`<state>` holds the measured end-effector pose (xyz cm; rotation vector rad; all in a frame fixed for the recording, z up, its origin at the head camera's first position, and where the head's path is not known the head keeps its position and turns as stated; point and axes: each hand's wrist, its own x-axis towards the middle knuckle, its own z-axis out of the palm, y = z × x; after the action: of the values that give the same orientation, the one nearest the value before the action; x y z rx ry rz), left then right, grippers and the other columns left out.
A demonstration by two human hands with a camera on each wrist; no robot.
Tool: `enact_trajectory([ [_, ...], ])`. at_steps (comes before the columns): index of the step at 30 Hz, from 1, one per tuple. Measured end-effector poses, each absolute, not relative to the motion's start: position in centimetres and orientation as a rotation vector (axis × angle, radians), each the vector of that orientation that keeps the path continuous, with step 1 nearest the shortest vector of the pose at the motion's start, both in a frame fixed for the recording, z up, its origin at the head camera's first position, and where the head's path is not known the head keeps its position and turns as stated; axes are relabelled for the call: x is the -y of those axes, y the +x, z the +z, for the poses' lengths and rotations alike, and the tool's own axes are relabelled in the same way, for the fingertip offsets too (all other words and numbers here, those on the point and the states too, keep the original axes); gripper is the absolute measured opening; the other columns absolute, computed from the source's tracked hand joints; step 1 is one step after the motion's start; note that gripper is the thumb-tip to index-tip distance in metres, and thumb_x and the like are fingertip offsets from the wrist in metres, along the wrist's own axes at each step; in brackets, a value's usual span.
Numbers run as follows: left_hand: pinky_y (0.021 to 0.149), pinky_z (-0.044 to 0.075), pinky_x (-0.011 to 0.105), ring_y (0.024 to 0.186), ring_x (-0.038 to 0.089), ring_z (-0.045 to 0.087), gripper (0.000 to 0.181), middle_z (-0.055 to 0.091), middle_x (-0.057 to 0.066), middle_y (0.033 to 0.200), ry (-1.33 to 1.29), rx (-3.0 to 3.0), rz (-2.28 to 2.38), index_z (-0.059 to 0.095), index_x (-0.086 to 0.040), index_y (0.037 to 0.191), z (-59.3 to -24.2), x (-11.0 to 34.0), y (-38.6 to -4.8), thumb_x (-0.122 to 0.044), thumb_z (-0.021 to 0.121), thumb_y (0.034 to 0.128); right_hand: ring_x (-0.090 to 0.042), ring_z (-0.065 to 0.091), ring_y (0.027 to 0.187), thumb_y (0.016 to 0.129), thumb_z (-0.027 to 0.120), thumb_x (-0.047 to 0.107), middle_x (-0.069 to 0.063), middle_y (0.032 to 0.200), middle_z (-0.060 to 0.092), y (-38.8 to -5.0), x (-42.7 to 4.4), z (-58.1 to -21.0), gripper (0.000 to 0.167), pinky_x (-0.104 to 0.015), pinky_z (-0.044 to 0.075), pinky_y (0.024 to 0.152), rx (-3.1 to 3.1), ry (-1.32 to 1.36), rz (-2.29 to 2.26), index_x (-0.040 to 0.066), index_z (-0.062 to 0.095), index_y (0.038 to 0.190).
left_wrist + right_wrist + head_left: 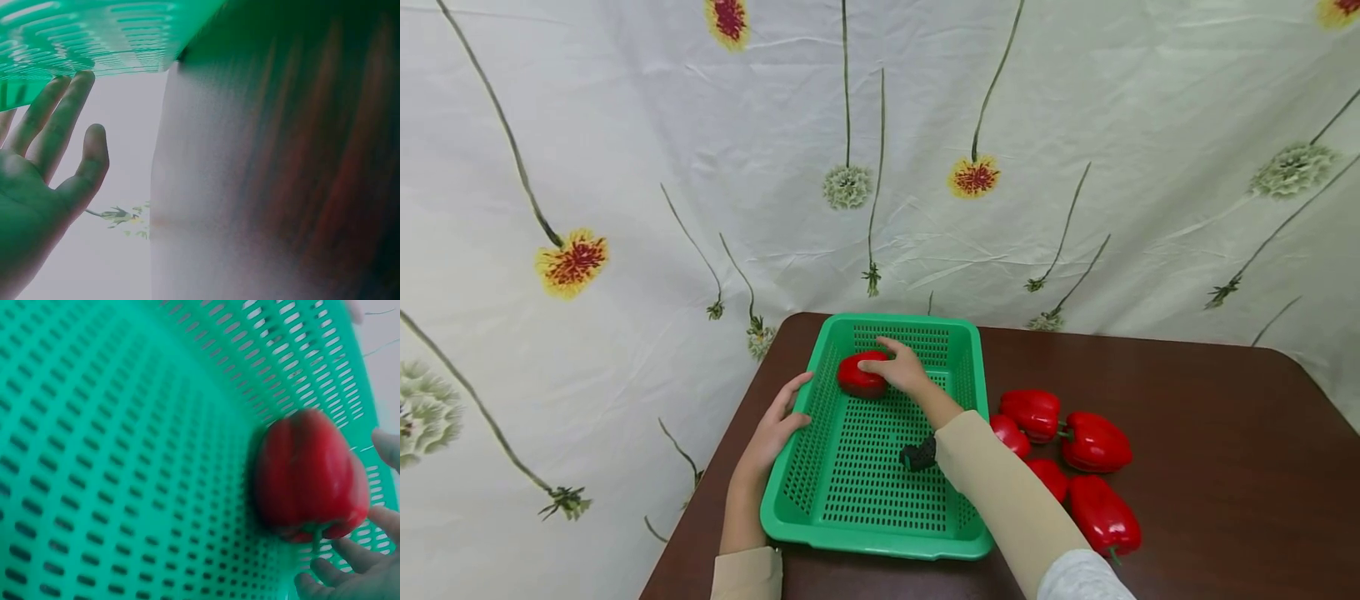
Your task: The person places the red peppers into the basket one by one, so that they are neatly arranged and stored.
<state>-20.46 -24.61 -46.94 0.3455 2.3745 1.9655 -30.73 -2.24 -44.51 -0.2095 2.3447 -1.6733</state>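
Observation:
A red bell pepper (859, 377) sits in the far left corner of a green plastic basket (880, 546). My right hand (904, 367) reaches into the basket beside the pepper, with thumb and fingers spread apart. In the right wrist view, those fingers (350, 562) lie near the pepper's stem end, and whether they touch it is hard to tell. My left hand (772, 437) rests against the basket's left side. The left wrist view shows that hand's fingers (62, 122) extended, with fingertips at the basket's outer wall.
Several more red bell peppers (1096, 442) lie on the dark brown table (1217, 467), right of the basket. A black strapped device (919, 454) is on my right wrist. A flower-printed white cloth (760, 125) hangs behind the table.

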Motion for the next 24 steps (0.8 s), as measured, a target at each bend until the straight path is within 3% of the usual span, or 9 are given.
enact_trajectory([
  [5,0.102,0.028,0.057,0.148,0.031,0.004,0.066,0.012,0.010,0.162,0.349,-2.385,1.956,0.028,-0.012,0.154,-46.9,24.5,-20.6,0.003,0.045,0.0921,-0.034,0.031,0.139,0.090,0.070,0.027,-0.017,0.152,0.035,-30.7,1.8,-42.8,0.068,-0.051,0.036,0.103,-2.327,-0.229,-1.728,0.010,0.041,0.149],
  [15,0.104,0.024,0.059,0.147,0.032,0.003,0.065,0.010,0.010,0.162,0.345,-2.390,1.942,0.028,-0.012,0.154,-47.0,24.5,-20.7,0.001,0.045,0.0930,-0.037,0.036,0.136,0.091,0.069,0.024,-0.019,0.153,0.032,-30.2,-0.4,-39.0,0.074,-0.055,0.033,0.105,-2.089,-0.171,-1.801,0.016,0.032,0.154],
  [24,0.104,0.025,0.059,0.147,0.031,0.005,0.065,0.011,0.010,0.162,0.331,-2.402,1.940,0.028,-0.013,0.154,-47.2,24.7,-20.6,0.000,0.045,0.0926,-0.035,0.043,0.132,0.095,0.063,0.020,-0.015,0.144,0.047,-28.6,-4.0,-36.9,0.064,-0.052,0.036,0.104,-1.985,-0.332,-1.745,0.010,0.035,0.152],
])
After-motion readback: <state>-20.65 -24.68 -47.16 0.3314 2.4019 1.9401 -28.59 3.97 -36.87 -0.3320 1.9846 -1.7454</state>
